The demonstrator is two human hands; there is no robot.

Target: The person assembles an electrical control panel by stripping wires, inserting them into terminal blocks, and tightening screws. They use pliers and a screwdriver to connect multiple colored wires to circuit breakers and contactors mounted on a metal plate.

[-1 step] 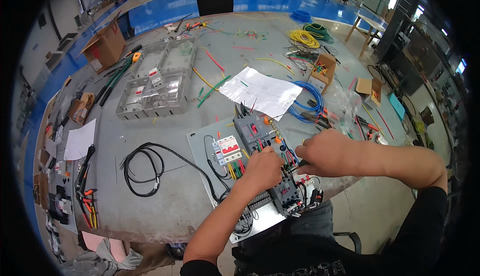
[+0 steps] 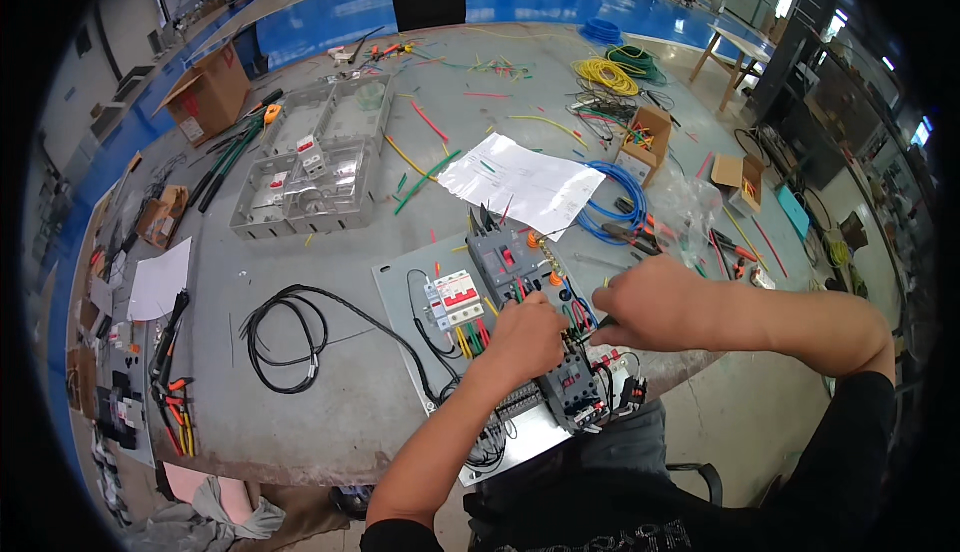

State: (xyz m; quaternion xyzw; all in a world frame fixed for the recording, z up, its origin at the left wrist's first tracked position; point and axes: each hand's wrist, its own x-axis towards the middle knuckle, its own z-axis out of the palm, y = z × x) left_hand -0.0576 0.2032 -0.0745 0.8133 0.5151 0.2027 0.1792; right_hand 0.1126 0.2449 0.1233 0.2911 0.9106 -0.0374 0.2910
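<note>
A metal mounting plate [image 2: 397, 292] lies at the table's near edge, carrying electrical parts. A large grey circuit breaker [image 2: 497, 258] with a red switch sits at its far end, and a white miniature breaker [image 2: 458, 294] with red levers is to the left. Toward me is a black contactor-like device [image 2: 572, 384]. My left hand [image 2: 530, 336] is closed over the wires between the large breaker and this device; its fingertips are hidden. Beside it, my right hand [image 2: 648, 304] is a fist at the same wires, thumb toward them. What either hand grips cannot be made out.
A coiled black cable [image 2: 290, 342] lies to the left. Beyond the plate are papers [image 2: 525, 184], a blue wire coil [image 2: 622, 202] and grey plastic enclosures [image 2: 300, 192]. Pliers [image 2: 180, 412] lie at the left edge. Small cardboard boxes [image 2: 645, 147] stand at the right.
</note>
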